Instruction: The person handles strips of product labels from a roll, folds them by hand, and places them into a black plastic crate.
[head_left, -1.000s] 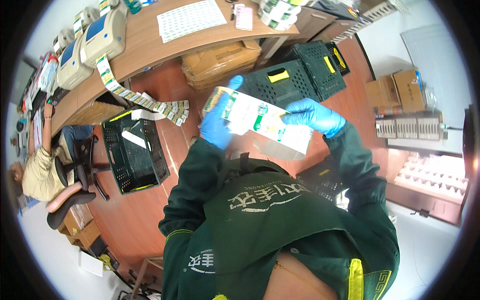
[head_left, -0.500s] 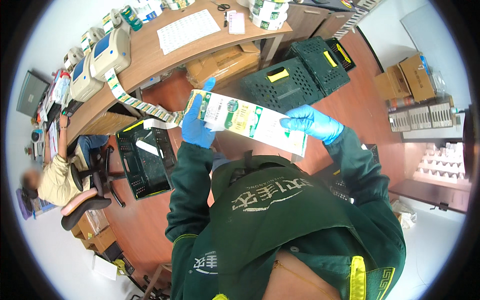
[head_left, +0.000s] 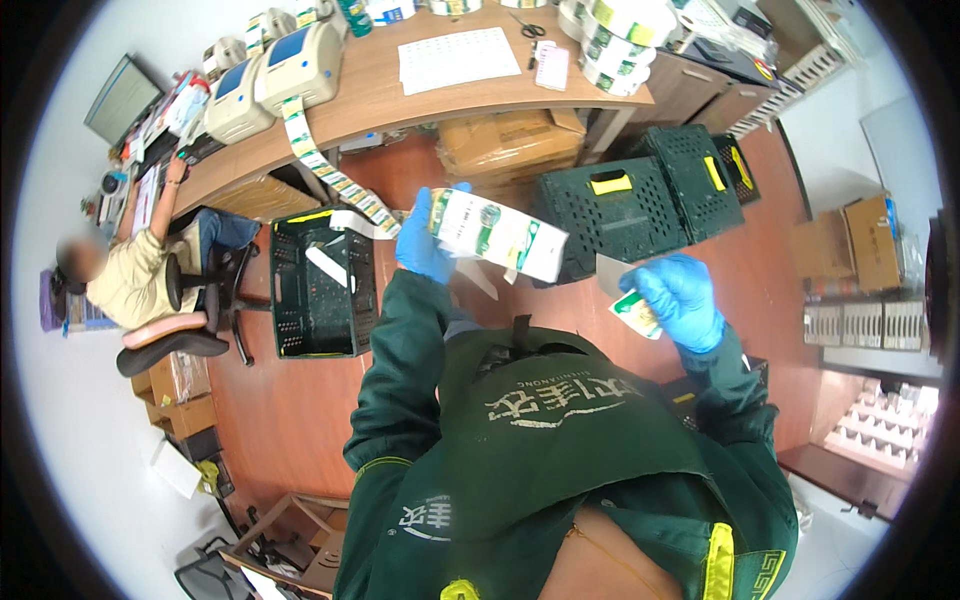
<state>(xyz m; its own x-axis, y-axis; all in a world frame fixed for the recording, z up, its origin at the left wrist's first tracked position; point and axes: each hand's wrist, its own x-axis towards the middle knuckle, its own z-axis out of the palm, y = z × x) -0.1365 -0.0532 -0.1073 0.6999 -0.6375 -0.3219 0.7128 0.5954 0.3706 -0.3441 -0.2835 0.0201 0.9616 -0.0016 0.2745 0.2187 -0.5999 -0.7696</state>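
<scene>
My left hand (head_left: 427,246), in a blue glove, is closed around a white label strip (head_left: 500,235) with green and yellow print. The strip's free end points right, and a pale flap hangs below it. My right hand (head_left: 685,300), also gloved, pinches a small piece of label (head_left: 636,314) well apart from the strip. A long printed label ribbon (head_left: 335,175) runs from a label printer (head_left: 300,70) down toward my left hand; whether it joins the held strip is hidden there.
A dark green crate (head_left: 322,285) with white paper strips stands left. Closed green crates (head_left: 612,225) lie ahead right, beside a cardboard box (head_left: 510,145). Label rolls (head_left: 620,50), scissors (head_left: 530,28) and paper sheets (head_left: 458,62) rest on the desk. A seated person (head_left: 150,265) works far left.
My right hand has come away from the strip, moving right with a small label piece in it. The strip in my left hand looks shorter. The whole view has shifted.
</scene>
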